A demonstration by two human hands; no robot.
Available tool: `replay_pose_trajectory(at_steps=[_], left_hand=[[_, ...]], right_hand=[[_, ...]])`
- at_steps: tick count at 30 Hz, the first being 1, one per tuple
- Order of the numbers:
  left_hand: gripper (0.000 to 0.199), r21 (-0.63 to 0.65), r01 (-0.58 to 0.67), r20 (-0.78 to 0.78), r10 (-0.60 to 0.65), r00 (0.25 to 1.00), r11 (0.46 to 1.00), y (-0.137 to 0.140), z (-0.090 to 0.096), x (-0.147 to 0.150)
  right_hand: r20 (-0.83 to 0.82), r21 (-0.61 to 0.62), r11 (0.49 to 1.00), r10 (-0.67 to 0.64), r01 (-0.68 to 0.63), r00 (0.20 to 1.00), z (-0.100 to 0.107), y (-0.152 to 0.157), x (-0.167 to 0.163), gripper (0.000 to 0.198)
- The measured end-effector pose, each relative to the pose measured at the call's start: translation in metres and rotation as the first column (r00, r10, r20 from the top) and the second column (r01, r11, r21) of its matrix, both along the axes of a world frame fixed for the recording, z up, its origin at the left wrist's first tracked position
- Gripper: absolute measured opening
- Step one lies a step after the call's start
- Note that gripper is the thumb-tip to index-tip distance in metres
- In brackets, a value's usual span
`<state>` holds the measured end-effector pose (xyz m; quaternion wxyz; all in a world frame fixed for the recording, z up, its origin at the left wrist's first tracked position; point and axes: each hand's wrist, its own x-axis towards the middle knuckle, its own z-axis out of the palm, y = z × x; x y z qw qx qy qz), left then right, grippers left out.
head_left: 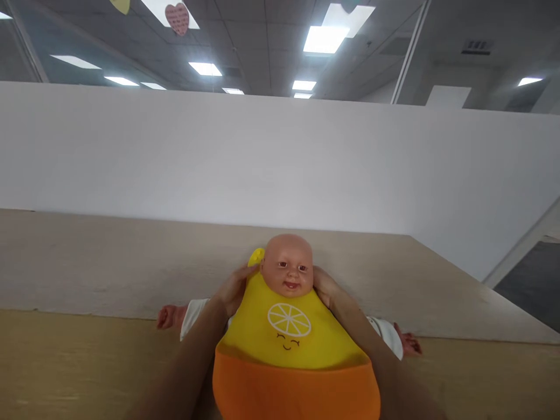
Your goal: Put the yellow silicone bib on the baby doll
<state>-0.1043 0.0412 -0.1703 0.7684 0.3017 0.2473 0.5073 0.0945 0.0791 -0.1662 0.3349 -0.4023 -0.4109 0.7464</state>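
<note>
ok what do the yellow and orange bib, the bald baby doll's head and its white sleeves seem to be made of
The yellow and orange bib looks like matte silicone: smooth, no visible weave. The bald baby doll's head is probably vinyl or silicone, smooth with a faint sheen. The white sleeves look like matte cloth, softly creased; fibre unclear.

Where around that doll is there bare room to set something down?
Bare tabletop lies either side of the doll, past its outstretched arms, plus a strip between its head and the white partition. The middle is crowded: the bib covers the doll's front, with the left hand and right hand beside its head.
</note>
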Motion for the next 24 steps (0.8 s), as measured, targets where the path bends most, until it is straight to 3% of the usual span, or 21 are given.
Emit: replay_pose_trajectory(at_steps=[11,16,24], left_hand=[[0.042,-0.040,0.008,-0.034,-0.010,0.999,0.999,0.000,0.003,0.002],[0.037,-0.044,-0.051,-0.055,0.048,0.997,0.998,0.004,0.001,0.003],[0.028,0.012,-0.105,-0.263,0.105,0.959,0.994,0.007,-0.005,0.006]], right_hand=[[-0.068,0.136,0.988,0.079,-0.070,0.995,0.014,-0.019,-0.001,0.017],[-0.095,0.244,0.970,0.021,0.003,0.995,0.017,-0.024,-0.003,0.011],[-0.206,0.233,0.972,0.029,0.021,0.978,0.011,-0.022,-0.001,0.019]])
